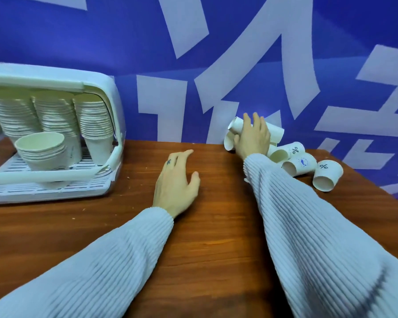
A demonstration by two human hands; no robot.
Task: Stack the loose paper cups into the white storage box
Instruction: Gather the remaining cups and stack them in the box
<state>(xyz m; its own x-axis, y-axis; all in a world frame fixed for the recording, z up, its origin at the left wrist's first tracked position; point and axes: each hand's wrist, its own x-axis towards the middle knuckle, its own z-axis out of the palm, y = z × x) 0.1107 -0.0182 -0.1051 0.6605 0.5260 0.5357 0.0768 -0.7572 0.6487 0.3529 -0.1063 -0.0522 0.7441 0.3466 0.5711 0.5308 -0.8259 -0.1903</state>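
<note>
While my right hand (253, 136) curled over a paper cup (236, 125) lying on its side, long axis pointing toward the white storage box (97, 88) far to its left, my left hand (177, 182) rested with fingers spread on the desk (216, 237) between them.

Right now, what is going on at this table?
A person is clearing loose paper cups lying on their sides at the back right of the wooden table. The right hand grips a cup from that pile. The left hand rests open. The white storage box already holds several stacks.
</note>
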